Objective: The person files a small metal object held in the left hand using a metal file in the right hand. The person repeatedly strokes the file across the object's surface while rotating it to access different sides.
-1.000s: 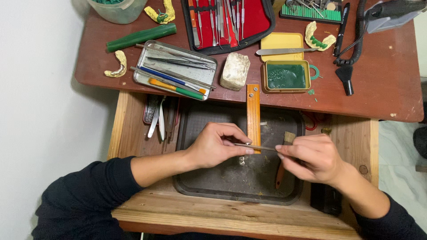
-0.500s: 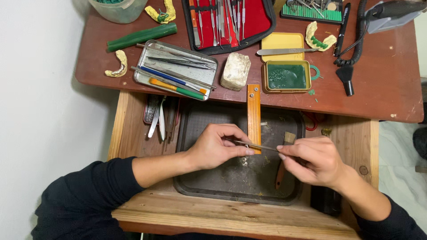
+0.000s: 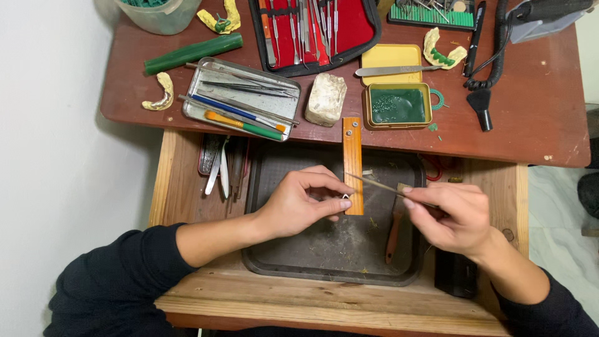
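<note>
My left hand (image 3: 302,203) pinches a tiny pale piece (image 3: 345,196) against the tip of an orange wooden peg (image 3: 353,165) that juts out over a dark tray (image 3: 268,262). In my right hand (image 3: 452,212) is a thin metal file (image 3: 374,183), held by its handle. The file slants up to the left, and its tip lies across the peg just above the small piece.
On the red-brown tabletop (image 3: 530,118) lie a metal tray of tools (image 3: 240,100), a white stone block (image 3: 326,98), a tin of green wax (image 3: 398,105), a red tool case (image 3: 315,28), a green rod (image 3: 193,53) and yellow jaw casts (image 3: 159,93). A brush (image 3: 393,234) rests in the dark tray.
Both hands stayed over the dark tray; the file shifted slightly along the peg between strokes. Nothing else moved.
</note>
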